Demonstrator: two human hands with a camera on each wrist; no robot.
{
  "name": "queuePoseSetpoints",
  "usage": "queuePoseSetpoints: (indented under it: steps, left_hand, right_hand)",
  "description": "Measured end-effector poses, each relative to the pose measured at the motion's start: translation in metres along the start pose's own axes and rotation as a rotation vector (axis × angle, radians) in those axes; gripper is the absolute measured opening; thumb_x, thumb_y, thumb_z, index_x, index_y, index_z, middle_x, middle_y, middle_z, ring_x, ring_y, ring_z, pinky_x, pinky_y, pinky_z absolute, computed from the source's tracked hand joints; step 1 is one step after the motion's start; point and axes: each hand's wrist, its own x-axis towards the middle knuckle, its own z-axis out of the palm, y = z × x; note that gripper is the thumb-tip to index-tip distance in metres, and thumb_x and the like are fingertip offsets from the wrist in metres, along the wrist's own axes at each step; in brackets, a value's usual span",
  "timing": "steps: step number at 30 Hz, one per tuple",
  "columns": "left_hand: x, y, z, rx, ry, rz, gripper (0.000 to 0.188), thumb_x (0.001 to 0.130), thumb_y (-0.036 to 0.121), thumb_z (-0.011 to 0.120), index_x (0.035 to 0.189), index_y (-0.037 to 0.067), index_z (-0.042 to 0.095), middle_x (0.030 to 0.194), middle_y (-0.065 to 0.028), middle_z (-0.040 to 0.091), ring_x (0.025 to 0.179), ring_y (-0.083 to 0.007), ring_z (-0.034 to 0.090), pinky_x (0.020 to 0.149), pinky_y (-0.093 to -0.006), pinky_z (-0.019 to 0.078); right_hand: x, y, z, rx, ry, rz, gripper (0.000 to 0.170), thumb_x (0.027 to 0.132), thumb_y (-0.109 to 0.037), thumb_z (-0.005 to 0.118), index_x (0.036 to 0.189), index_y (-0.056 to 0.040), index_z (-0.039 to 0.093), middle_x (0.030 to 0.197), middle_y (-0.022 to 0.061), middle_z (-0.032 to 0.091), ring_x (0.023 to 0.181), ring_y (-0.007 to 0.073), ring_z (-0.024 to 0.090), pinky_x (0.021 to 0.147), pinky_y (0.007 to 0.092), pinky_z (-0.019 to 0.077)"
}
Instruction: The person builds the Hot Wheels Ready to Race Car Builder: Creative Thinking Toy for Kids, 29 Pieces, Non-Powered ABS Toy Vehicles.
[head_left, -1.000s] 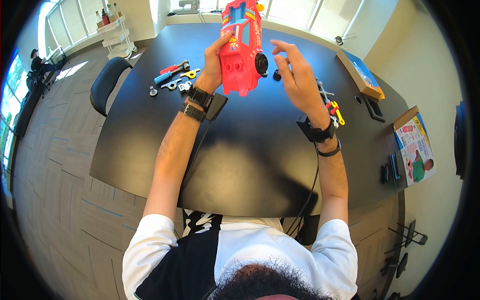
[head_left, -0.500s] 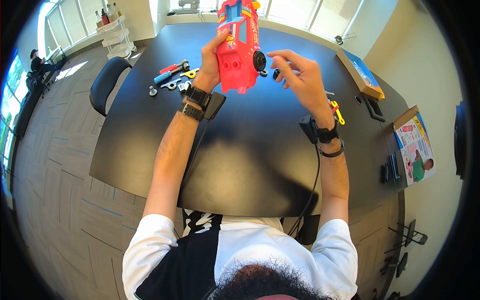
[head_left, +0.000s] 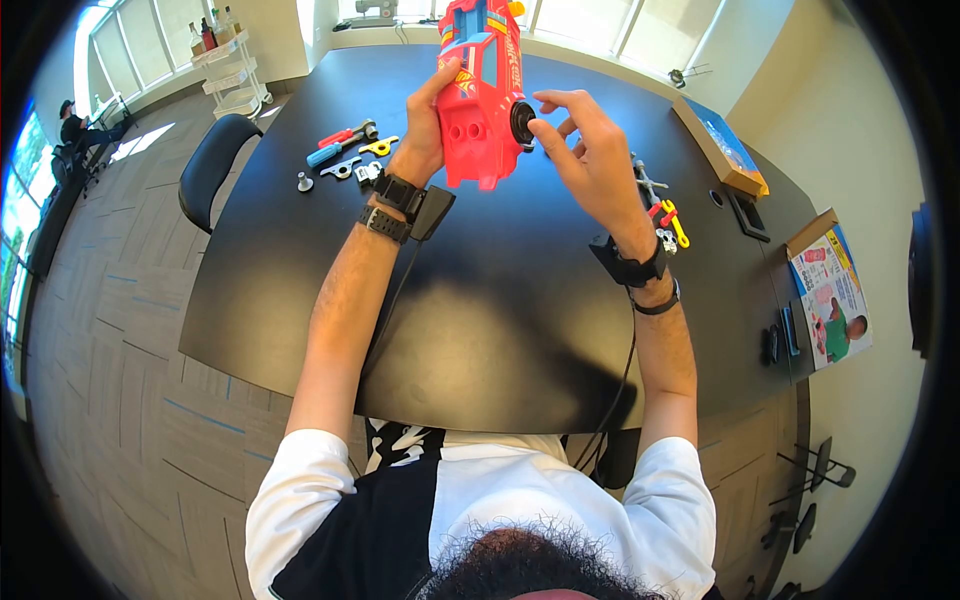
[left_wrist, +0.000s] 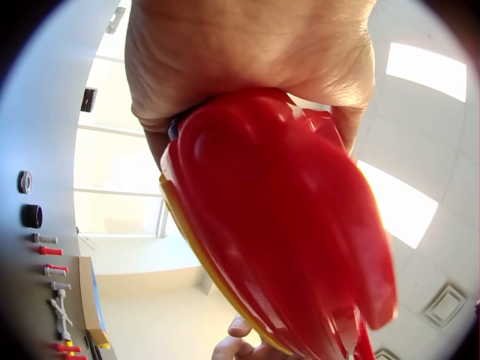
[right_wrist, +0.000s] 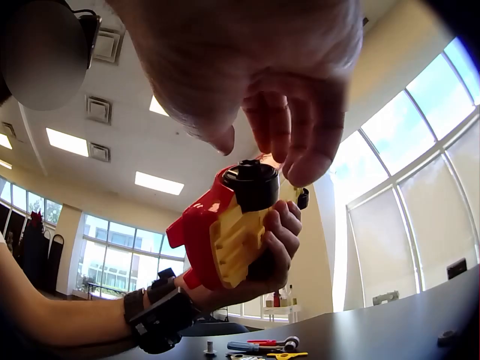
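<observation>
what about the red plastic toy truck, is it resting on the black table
No, the left hand holds the red plastic toy truck above the black table.

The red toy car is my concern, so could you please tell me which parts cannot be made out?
Head view: far end of the red toy car, cut off by the top edge.
Left wrist view: its lowest part, cut off by the bottom edge.
Right wrist view: part of its yellow panel, covered by the left hand.
</observation>
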Motion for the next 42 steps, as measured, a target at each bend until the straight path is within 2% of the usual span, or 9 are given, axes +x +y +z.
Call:
queuePoseSetpoints:
  steps: [3, 5, 12, 18, 21, 24, 33, 37, 42]
  left_hand:
    - [-0.003, 0.003, 0.006, 0.11, 0.044, 0.004, 0.066, 0.097, 0.048, 0.065, 0.138, -0.002, 0.052, 0.121, -0.0184, 0.07, 0.102, -0.0263, 0.075, 0.087, -0.0396, 0.0638]
    - [-0.001, 0.002, 0.003, 0.083, 0.048, 0.015, 0.065, 0.098, 0.048, 0.065, 0.138, -0.002, 0.052, 0.121, -0.0179, 0.07, 0.102, -0.0259, 0.074, 0.087, -0.0391, 0.0637]
    - [0.004, -0.001, -0.007, 0.035, 0.057, 0.06, 0.059, 0.1, 0.045, 0.065, 0.137, 0.0, 0.055, 0.121, -0.0162, 0.071, 0.104, -0.024, 0.074, 0.089, -0.039, 0.0629]
    - [0.007, -0.003, -0.014, 0.003, 0.095, 0.05, 0.057, 0.101, 0.044, 0.065, 0.135, 0.0, 0.056, 0.123, -0.015, 0.071, 0.107, -0.024, 0.073, 0.093, -0.0403, 0.0616]
    - [0.005, -0.002, -0.009, -0.023, 0.097, 0.059, 0.057, 0.1, 0.044, 0.065, 0.135, 0.0, 0.057, 0.123, -0.0145, 0.072, 0.108, -0.024, 0.073, 0.094, -0.0408, 0.0607]
    - [0.006, -0.003, -0.018, -0.08, 0.06, 0.023, 0.057, 0.098, 0.044, 0.065, 0.134, 0.001, 0.057, 0.123, -0.0145, 0.072, 0.108, -0.024, 0.073, 0.094, -0.0404, 0.0603]
    - [0.007, -0.004, -0.025, -0.045, 0.095, 0.029, 0.064, 0.095, 0.049, 0.065, 0.137, 0.002, 0.057, 0.121, -0.0142, 0.072, 0.106, -0.0257, 0.073, 0.091, -0.0405, 0.0613]
    - [0.008, -0.004, -0.027, -0.06, 0.074, 0.001, 0.064, 0.095, 0.048, 0.066, 0.137, 0.002, 0.056, 0.122, -0.0143, 0.072, 0.105, -0.0262, 0.074, 0.091, -0.0409, 0.0615]
    - [0.006, -0.006, -0.028, -0.004, 0.057, -0.018, 0.065, 0.094, 0.047, 0.067, 0.138, 0.001, 0.054, 0.124, -0.0151, 0.071, 0.104, -0.0265, 0.074, 0.091, -0.0407, 0.0623]
  right_hand:
    - [0.001, 0.019, -0.007, 0.072, -0.014, -0.036, 0.034, 0.105, -0.032, 0.066, 0.098, 0.0007, 0.074, 0.082, 0.0091, 0.068, 0.06, 0.0176, 0.061, 0.058, 0.0313, 0.0489]
    - [0.002, 0.034, -0.018, 0.084, -0.209, 0.334, 0.052, 0.107, -0.045, 0.061, 0.091, 0.0011, 0.077, 0.07, 0.0083, 0.068, 0.052, 0.015, 0.059, 0.053, 0.0298, 0.0472]
    - [0.02, 0.105, -0.01, 0.133, -0.044, 0.43, 0.052, 0.105, -0.049, 0.061, 0.094, -0.0021, 0.08, 0.068, 0.005, 0.069, 0.053, 0.0107, 0.062, 0.048, 0.0297, 0.0494]
    - [0.007, 0.225, 0.051, -0.317, -0.211, 0.395, 0.034, 0.1, -0.031, 0.064, 0.117, -0.0035, 0.074, 0.099, 0.0154, 0.076, 0.083, 0.0315, 0.075, 0.076, 0.0457, 0.0605]
    - [-0.012, 0.276, 0.087, -0.464, -0.318, 0.521, 0.039, 0.098, -0.023, 0.062, 0.131, -0.0036, 0.065, 0.137, 0.0236, 0.057, 0.116, 0.0431, 0.067, 0.098, 0.0534, 0.0554]
    - [-0.024, 0.276, 0.101, -0.587, -0.426, 0.628, 0.036, 0.097, -0.024, 0.063, 0.126, -0.0022, 0.067, 0.139, 0.0242, 0.054, 0.126, 0.0468, 0.06, 0.102, 0.0554, 0.0536]
    - [-0.045, 0.285, 0.094, -0.602, -0.4, 0.369, 0.018, 0.085, -0.015, 0.074, 0.098, -0.0017, 0.074, 0.104, 0.0197, 0.072, 0.101, 0.0383, 0.07, 0.091, 0.0457, 0.0573]
    - [-0.018, 0.259, 0.077, -0.515, -0.5, 0.55, 0.022, 0.082, -0.018, 0.076, 0.097, -0.002, 0.075, 0.101, 0.0193, 0.076, 0.087, 0.038, 0.073, 0.086, 0.0424, 0.0595]
    - [0.051, 0.158, 0.036, 0.08, 0.118, 0.303, 0.043, 0.083, -0.026, 0.082, 0.118, -0.0022, 0.075, 0.102, 0.015, 0.078, 0.09, 0.0228, 0.078, 0.081, 0.0327, 0.0607]
